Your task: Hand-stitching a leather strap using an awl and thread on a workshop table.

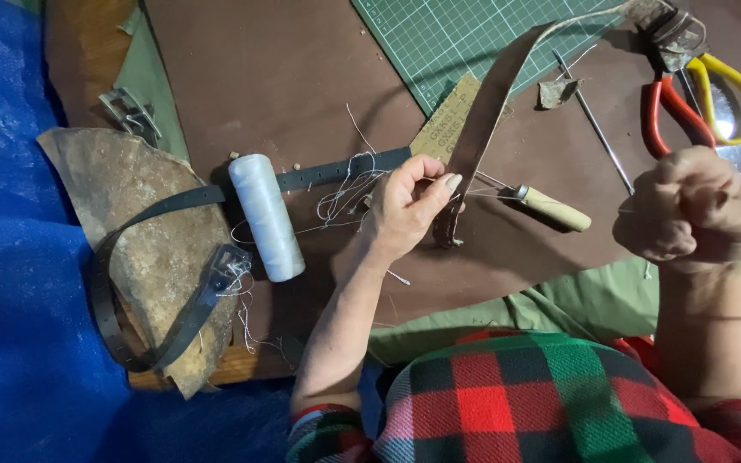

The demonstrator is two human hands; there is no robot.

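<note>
While the long brown leather strap [492, 103] runs diagonally from the upper right of the brown work surface [285, 69] down toward the middle, its lower end sits right under the fingertips of the left hand [405, 206]. That hand is half closed, thumb and forefinger pinched on the strap's edge, the remaining fingers curled loosely beneath. A thin pale thread [508, 195] leads from the pinch rightward to the right hand [688, 210], which is clenched into a tight fist, raised off the surface and well apart from the strap; the thread seems to end in that fist, though what else it grips cannot be told. Between the two hands lies an awl with a light wooden handle [555, 208] and a thin metal tip pointing toward the strap. A thin metal rod [593, 120] lies slanted beyond it, and scissors with red and yellow handles [701, 94] rest at the upper right, near the strap's far end. A green gridded cutting mat [448, 34] lies at the top, under part of the strap. Left of the left hand, a white spool of thread [266, 216] lies on a narrow black perforated belt [340, 171], which loops over a rough tan piece of hide [143, 231]. Loose tangled thread ends lie just beside the left hand's wrist. Blue bubbly sheeting [10, 257] covers the left side.
</note>
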